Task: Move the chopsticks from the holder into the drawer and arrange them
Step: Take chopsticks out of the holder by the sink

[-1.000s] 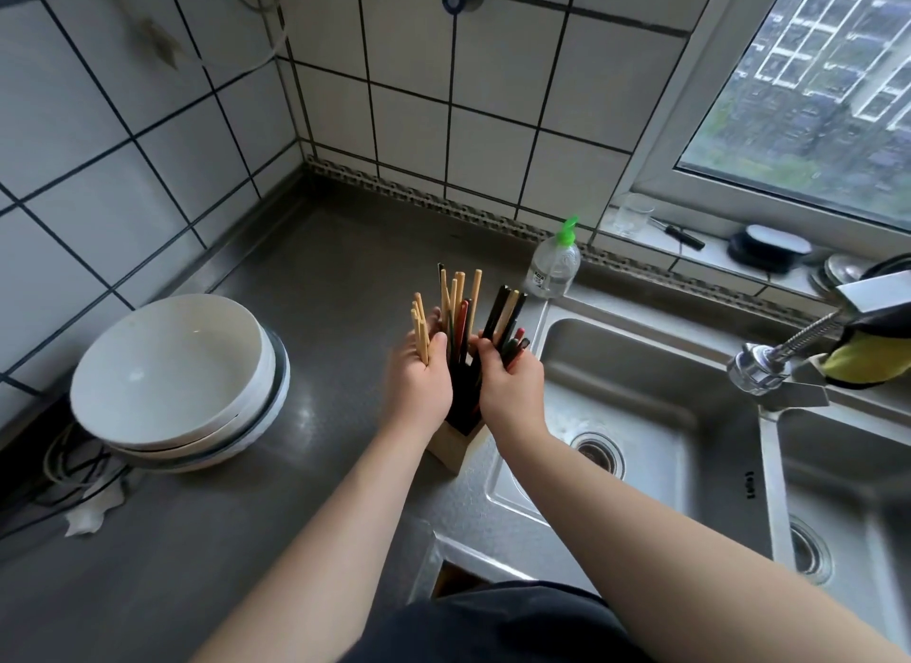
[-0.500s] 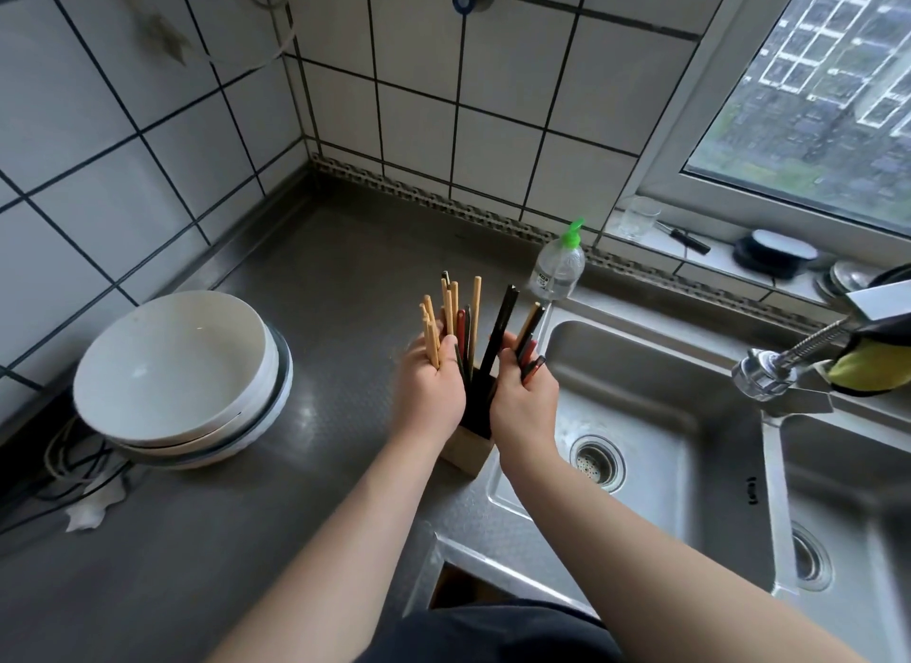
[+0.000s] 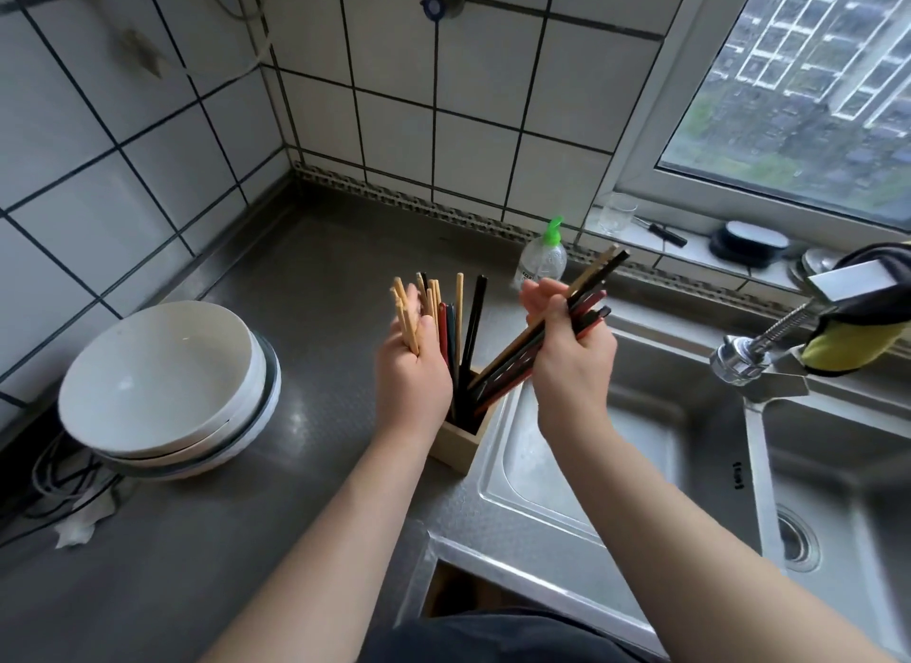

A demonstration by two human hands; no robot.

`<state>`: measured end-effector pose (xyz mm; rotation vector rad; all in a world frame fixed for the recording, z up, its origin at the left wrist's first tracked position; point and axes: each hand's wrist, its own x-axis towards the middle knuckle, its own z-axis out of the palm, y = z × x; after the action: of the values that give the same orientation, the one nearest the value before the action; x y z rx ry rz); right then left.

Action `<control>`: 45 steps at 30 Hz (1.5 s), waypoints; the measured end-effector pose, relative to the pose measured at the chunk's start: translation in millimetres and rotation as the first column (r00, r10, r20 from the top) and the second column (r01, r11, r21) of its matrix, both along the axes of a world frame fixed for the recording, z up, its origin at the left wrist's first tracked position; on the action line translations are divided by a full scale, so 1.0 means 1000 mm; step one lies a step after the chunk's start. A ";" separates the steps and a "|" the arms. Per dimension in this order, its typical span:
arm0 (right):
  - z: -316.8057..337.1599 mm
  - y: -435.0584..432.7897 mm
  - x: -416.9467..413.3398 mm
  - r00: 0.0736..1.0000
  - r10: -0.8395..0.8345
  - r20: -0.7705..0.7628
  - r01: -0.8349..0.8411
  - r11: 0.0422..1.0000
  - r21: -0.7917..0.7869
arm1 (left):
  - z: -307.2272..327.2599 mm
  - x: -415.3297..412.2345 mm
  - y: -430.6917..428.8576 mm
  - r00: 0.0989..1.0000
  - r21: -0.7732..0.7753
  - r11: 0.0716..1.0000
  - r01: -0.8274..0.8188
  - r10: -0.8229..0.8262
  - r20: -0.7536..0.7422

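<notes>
Beside the sink (image 3: 542, 480), a holder (image 3: 456, 446) stands on the steel counter (image 3: 296, 539).

Seen from above, a person's two bare arms reach over a steel counter (image 3: 305, 278). The left hand (image 3: 411, 381) grips a bunch of pale wooden chopsticks (image 3: 405, 315), tips pointing up. The right hand (image 3: 572, 361) grips a bundle of dark and red chopsticks (image 3: 589, 287), tilted toward the right, their lower ends at the mouth of a square wooden holder (image 3: 456, 448). A few sticks (image 3: 473, 327) stand upright in the holder between the hands. Stacked white bowls (image 3: 162, 381) sit well to the left. A sink (image 3: 611, 470) lies just right of the holder, with a green-capped soap bottle (image 3: 544, 258) behind.
</notes>
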<state>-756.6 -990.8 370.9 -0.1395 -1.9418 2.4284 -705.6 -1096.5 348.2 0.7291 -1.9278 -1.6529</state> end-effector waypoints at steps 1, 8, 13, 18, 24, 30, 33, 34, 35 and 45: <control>0.007 0.002 -0.001 1.000 -0.006 -0.016 0.006 1.000 -0.028 | 0.004 0.001 -0.001 1.000 -0.002 1.000 -0.001 0.001 -0.024; 0.058 0.022 0.001 0.995 -0.060 -0.084 0.037 0.968 -0.250 | 0.041 0.012 0.003 0.990 -0.055 0.998 0.002 -0.010 -0.140; 0.086 0.045 0.012 0.984 -0.089 -0.155 0.037 0.949 -0.313 | 0.072 0.024 0.015 0.973 -0.131 0.991 -0.013 -0.018 -0.231; 0.107 0.084 0.032 0.967 -0.118 -0.226 0.024 0.924 -0.381 | 0.103 0.040 0.041 0.918 -0.239 0.971 0.031 -0.122 -0.378; 0.110 0.159 0.075 0.941 -0.210 -0.266 0.085 0.906 -0.415 | 0.114 0.053 0.108 0.821 -0.086 0.944 0.318 -0.320 -0.472; 0.093 0.263 0.143 0.910 -0.354 -0.218 0.245 0.880 -0.406 | 0.099 0.095 0.211 0.764 0.039 0.830 0.556 -0.493 -0.416; 0.083 0.319 0.191 0.890 -0.416 -0.188 0.332 0.872 -0.360 | 0.089 0.127 0.266 0.709 0.084 0.741 0.666 -0.594 -0.379; 0.079 0.339 0.209 0.884 -0.433 -0.177 0.359 0.871 -0.335 | 0.085 0.137 0.286 0.688 0.091 0.711 0.698 -0.628 -0.364; 0.074 0.358 0.226 0.875 -0.453 -0.169 0.389 0.868 -0.309 | 0.080 0.148 0.305 0.662 0.105 0.676 0.730 -0.660 -0.355; 0.019 0.531 0.374 0.590 -0.797 -0.130 0.759 0.603 -0.246 | 0.027 0.235 0.512 0.326 0.211 0.282 0.936 -0.921 -0.213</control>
<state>-382.5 -460.2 390.2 -0.5639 -1.1724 1.8602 -470.8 -584.6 374.9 -0.6180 -2.2175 -2.6320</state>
